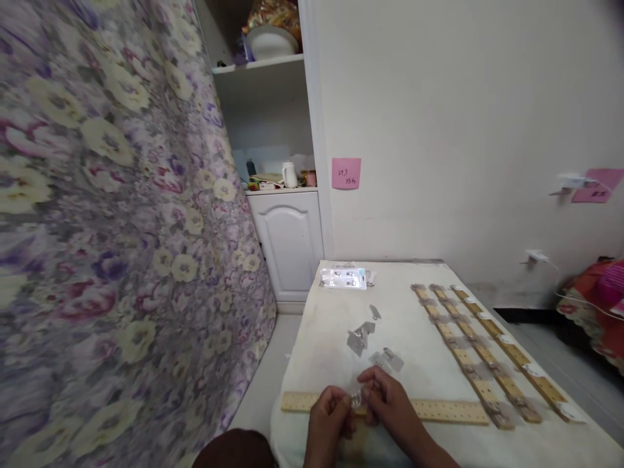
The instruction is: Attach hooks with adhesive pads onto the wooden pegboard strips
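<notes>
My left hand [331,413] and my right hand [387,400] meet at the near edge of a white-covered table [414,338]. Between their pinched fingertips is a small clear plastic piece [355,392]. Both hands hover over a wooden strip with rows of holes [439,411] that lies crosswise along the front. Several small clear plastic pieces [363,335] lie loose on the cloth just beyond the hands.
Three more holed wooden strips [480,354] run diagonally on the table's right side with clear pieces on them. A blister pack [342,278] lies at the far edge. A floral cloth [112,247] hangs at left, with a white cupboard [290,240] behind it.
</notes>
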`<state>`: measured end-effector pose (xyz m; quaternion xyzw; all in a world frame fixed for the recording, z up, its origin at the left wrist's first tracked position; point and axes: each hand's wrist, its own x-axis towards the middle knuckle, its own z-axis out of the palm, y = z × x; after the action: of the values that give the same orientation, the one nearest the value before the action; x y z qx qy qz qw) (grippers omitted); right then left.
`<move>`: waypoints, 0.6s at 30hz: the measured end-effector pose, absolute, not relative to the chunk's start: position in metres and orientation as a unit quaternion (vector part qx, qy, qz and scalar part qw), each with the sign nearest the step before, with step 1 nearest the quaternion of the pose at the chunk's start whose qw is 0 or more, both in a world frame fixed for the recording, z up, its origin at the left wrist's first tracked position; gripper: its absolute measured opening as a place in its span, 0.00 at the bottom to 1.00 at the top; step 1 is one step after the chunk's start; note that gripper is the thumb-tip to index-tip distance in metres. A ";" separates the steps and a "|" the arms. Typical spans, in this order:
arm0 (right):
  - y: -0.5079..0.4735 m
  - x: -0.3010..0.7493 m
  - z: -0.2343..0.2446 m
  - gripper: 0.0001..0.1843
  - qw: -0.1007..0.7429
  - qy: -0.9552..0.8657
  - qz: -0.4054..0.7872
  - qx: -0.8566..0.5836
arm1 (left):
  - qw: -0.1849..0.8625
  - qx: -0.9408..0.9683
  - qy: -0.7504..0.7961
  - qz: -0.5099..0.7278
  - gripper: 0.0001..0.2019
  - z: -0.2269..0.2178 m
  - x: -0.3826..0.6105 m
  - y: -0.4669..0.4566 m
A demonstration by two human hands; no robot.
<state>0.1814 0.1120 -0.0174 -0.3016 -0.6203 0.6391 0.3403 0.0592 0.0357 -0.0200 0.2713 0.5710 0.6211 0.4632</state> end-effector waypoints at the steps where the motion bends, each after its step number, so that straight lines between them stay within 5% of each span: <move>1: 0.113 0.182 -0.019 0.15 0.340 -0.612 0.647 -0.303 | 0.466 0.266 0.571 0.621 0.16 -0.019 0.060 0.034; 6: 0.118 0.188 -0.031 0.25 0.311 -0.513 0.736 -0.314 | 0.483 0.266 0.538 0.637 0.15 -0.015 0.062 0.028; 12: 0.106 0.188 -0.034 0.22 0.267 -0.459 0.808 -0.255 | 0.543 0.242 0.465 0.656 0.16 -0.022 0.063 0.027; 18: 0.102 0.181 -0.034 0.20 0.296 -0.525 0.750 -0.274 | 0.561 0.243 0.413 0.675 0.14 -0.026 0.072 0.026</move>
<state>0.1813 0.1016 -0.0344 -0.2738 -0.5249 0.7497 0.2958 0.0723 0.0257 -0.0258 0.2425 0.4134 0.6750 0.5610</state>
